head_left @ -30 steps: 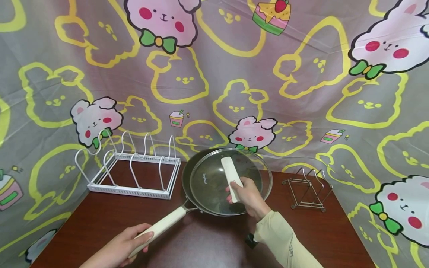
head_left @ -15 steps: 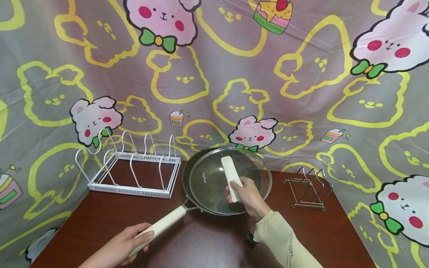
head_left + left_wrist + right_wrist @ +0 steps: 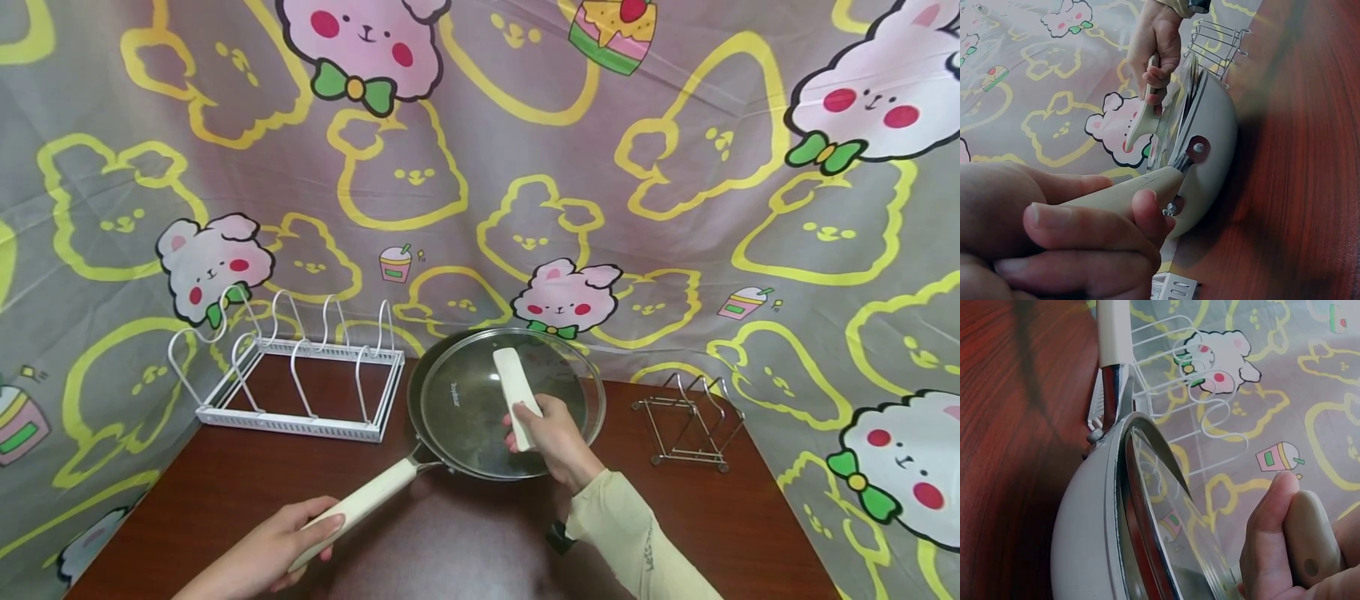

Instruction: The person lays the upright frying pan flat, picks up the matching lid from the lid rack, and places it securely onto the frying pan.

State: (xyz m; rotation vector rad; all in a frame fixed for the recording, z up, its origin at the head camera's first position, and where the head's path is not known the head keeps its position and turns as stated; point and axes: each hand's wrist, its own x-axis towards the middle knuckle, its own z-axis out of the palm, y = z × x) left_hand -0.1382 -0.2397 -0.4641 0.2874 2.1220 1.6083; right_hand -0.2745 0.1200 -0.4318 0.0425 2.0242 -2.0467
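A frying pan, pale on the outside, stands on the table in the middle of the head view. Its cream handle points toward the lower left, where my left hand grips it near the end. Over the pan lies a round glass lid with a metal rim, set a little to the right so that a dark strip of the pan's inside shows at the left. My right hand holds the lid's long cream handle. In the right wrist view the lid's edge is tilted against the pan rim.
Left of the pan stands a white rack with several upright wire loops. A small metal wire rack stands to the right. Behind the brown wooden table hangs a grey cloth with cartoon prints, close to the pan's far side.
The lid has shifted slightly left over the pan, with my right hand on its handle. My left hand keeps its grip on the pan handle.
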